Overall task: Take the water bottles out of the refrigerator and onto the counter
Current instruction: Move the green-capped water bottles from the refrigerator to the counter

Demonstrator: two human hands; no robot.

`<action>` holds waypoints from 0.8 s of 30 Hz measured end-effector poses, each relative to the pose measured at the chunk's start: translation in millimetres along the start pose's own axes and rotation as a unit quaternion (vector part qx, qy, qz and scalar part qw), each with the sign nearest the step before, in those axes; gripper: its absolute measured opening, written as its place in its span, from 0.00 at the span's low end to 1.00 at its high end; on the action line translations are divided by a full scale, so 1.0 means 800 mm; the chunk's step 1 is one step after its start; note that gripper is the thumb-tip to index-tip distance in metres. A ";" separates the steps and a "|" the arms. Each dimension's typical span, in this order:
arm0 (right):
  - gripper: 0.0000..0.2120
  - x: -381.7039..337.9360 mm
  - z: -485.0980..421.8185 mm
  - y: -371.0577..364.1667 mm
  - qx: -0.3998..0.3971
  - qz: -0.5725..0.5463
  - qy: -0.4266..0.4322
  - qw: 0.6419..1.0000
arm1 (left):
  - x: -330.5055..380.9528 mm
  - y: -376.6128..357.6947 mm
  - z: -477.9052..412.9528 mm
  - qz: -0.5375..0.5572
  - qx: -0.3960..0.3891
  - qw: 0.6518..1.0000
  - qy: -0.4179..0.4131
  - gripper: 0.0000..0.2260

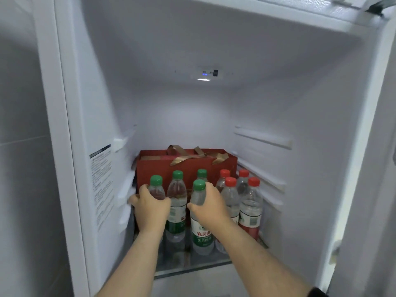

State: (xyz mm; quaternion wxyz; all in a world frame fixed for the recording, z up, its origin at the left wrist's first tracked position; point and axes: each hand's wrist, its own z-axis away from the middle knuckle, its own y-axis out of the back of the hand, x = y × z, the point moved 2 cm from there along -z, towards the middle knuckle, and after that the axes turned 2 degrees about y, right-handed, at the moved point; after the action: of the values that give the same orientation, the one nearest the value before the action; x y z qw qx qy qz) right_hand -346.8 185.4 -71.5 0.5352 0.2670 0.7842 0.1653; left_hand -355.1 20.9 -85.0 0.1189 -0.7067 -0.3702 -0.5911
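Several clear water bottles stand on a glass shelf (192, 267) inside the open refrigerator, green-capped ones on the left and red-capped ones (251, 207) on the right. My left hand (151, 207) is wrapped around the shoulder of the leftmost green-capped bottle (156, 186). My right hand (209, 207) grips the upper part of the front green-capped bottle (200, 232). Between my hands stands another green-capped bottle (176, 202), untouched. Both held bottles stand upright on the shelf.
A red gift bag (154, 166) with gold ribbon handles stands behind the bottles, filling the back of the shelf. The refrigerator's white side walls carry shelf rails (262, 138). The space above the bottles is open up to the lamp (204, 79).
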 end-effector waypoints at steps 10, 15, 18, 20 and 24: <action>0.34 -0.010 0.045 0.025 0.002 -0.007 0.009 1.000 | 0.020 0.048 0.030 0.010 -0.027 0.997 -0.072 0.20; 0.30 -0.049 0.081 0.068 0.036 -0.015 0.064 0.997 | 0.058 0.098 0.065 -0.003 -0.023 0.994 -0.110 0.21; 0.27 -0.078 0.108 0.096 0.038 -0.011 0.079 0.996 | 0.090 0.136 0.085 -0.034 -0.031 0.991 -0.130 0.23; 0.25 -0.095 0.130 0.119 0.040 -0.009 0.089 0.995 | 0.117 0.158 0.105 -0.053 -0.055 0.985 -0.157 0.24; 0.25 -0.121 0.181 0.166 0.033 -0.007 0.095 0.995 | 0.159 0.194 0.144 -0.041 -0.108 0.973 -0.200 0.20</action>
State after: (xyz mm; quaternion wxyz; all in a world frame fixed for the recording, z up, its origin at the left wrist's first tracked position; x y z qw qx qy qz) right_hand -152.7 230.3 19.4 0.4506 0.2618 0.8382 0.1604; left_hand -162.4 31.4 42.9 -0.0589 -0.8035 -0.3488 -0.4788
